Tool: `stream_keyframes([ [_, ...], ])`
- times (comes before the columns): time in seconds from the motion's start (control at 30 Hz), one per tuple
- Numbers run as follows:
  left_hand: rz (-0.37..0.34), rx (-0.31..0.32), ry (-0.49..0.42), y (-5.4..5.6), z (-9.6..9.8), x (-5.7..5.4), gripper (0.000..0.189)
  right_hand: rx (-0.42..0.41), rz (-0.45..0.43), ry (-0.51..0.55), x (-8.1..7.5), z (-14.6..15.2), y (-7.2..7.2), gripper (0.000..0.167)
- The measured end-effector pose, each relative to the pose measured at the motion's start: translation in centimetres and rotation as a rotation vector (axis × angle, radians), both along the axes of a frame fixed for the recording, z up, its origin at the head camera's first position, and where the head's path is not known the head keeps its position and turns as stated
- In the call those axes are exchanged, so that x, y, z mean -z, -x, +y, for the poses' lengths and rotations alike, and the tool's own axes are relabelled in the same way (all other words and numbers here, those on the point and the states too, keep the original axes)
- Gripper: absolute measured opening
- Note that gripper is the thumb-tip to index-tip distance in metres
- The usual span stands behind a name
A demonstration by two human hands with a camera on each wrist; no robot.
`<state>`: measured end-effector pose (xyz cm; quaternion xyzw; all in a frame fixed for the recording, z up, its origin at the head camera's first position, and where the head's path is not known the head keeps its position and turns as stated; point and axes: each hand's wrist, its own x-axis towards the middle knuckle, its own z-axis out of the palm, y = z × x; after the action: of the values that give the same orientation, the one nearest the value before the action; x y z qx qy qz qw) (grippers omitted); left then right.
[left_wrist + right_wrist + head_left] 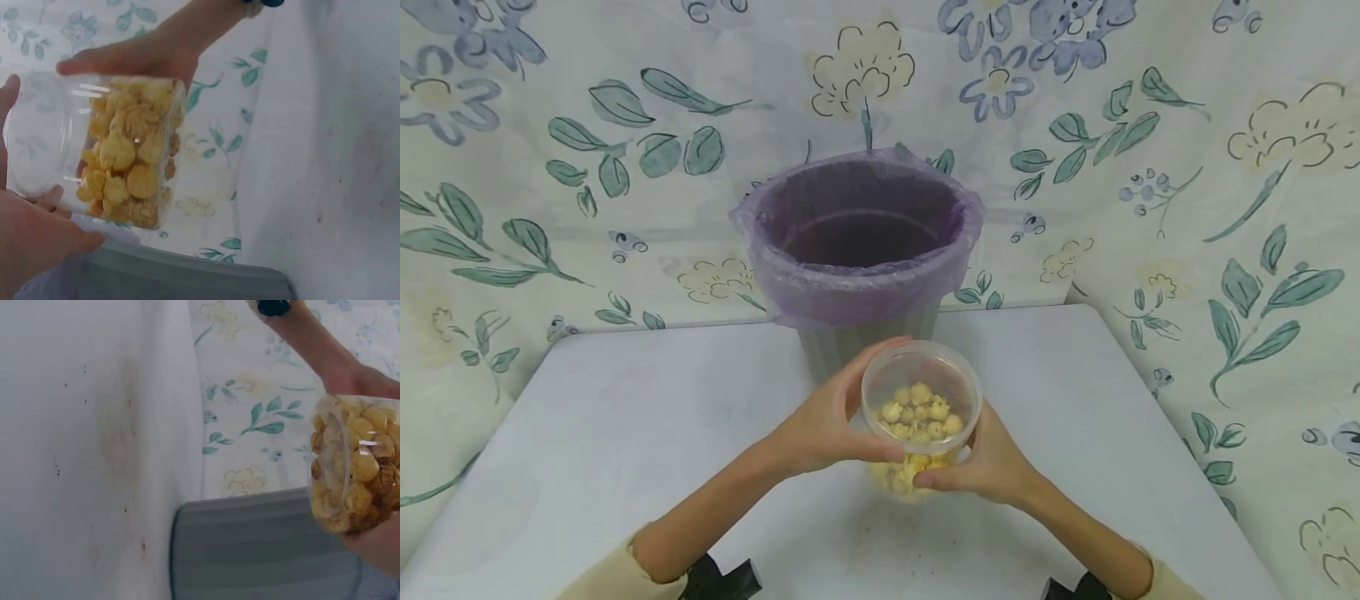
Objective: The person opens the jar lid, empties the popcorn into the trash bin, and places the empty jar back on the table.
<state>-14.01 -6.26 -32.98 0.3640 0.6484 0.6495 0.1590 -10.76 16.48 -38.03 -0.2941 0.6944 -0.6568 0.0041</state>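
Observation:
A clear plastic jar (942, 367) partly filled with yellow popcorn (921, 415) is held above the table in front of me. My left hand (820, 427) grips the jar near its rim from the left. From the right, my right hand (1000, 462) grips it lower down, its thumb across the front. In the left wrist view, the popcorn (119, 150) fills the base end, while the rim end is see-through. Whether a lid covers the top, I cannot tell. Parts of the fingers are hidden behind the jar.
Just behind the jar stands a grey bin (823, 346) lined with a purple bag (857, 296) folded over its rim. Dark specks and a brownish smudge (119, 425) mark the white table (662, 433). Floral cloth (1150, 208) hangs behind and at the sides.

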Motion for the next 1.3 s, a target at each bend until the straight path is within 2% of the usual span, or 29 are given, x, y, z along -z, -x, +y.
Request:
stream_keyframes([
  [0.2,0.043,-0.225,0.045,-1.8,1.1,0.1,0.102,0.018,0.034,0.031,0.2,-0.1,0.4,0.102],
  [0.23,0.041,-0.247,0.058,-1.9,1.2,0.1,0.103,0.022,0.034,0.032,0.2,-0.1,0.5,0.102],
  [0.3,0.030,-0.249,0.081,-2.1,1.1,0.1,0.108,0.023,0.036,0.040,0.3,-0.1,0.5,0.101],
  [0.4,-0.007,-0.160,0.054,-1.5,0.5,-0.1,0.117,0.011,0.024,0.055,0.2,-0.2,0.5,0.102],
  [0.53,-0.062,0.060,-0.021,0.2,-0.5,-0.3,0.122,-0.025,-0.001,0.066,-0.1,-0.1,0.2,0.106],
  [0.67,-0.113,0.245,-0.025,1.8,-1.0,-0.5,0.119,-0.088,-0.026,0.060,-0.5,-0.1,0.0,0.106],
  [0.77,-0.135,0.305,-0.008,2.2,-1.0,-0.6,0.116,-0.118,-0.047,0.042,-0.6,-0.1,-0.2,0.104],
  [0.83,-0.134,0.305,-0.007,2.2,-0.9,-0.6,0.113,-0.116,-0.054,0.024,-0.5,0.0,-0.2,0.103],
  [0.9,-0.124,0.276,-0.011,1.9,-0.7,-0.7,0.111,-0.095,-0.055,0.011,-0.5,0.0,-0.2,0.102],
  [0.97,-0.095,0.213,-0.020,1.4,-0.5,-0.7,0.109,-0.067,-0.042,0.003,-0.4,0.1,-0.2,0.102],
  [1.2,-0.003,-0.110,-0.037,-1.0,0.8,0.0,0.107,0.016,0.024,-0.002,0.1,0.0,0.3,0.103],
  [1.3,0.010,-0.201,-0.027,-1.8,1.2,0.1,0.107,0.016,0.031,0.018,0.3,-0.1,0.5,0.103],
])
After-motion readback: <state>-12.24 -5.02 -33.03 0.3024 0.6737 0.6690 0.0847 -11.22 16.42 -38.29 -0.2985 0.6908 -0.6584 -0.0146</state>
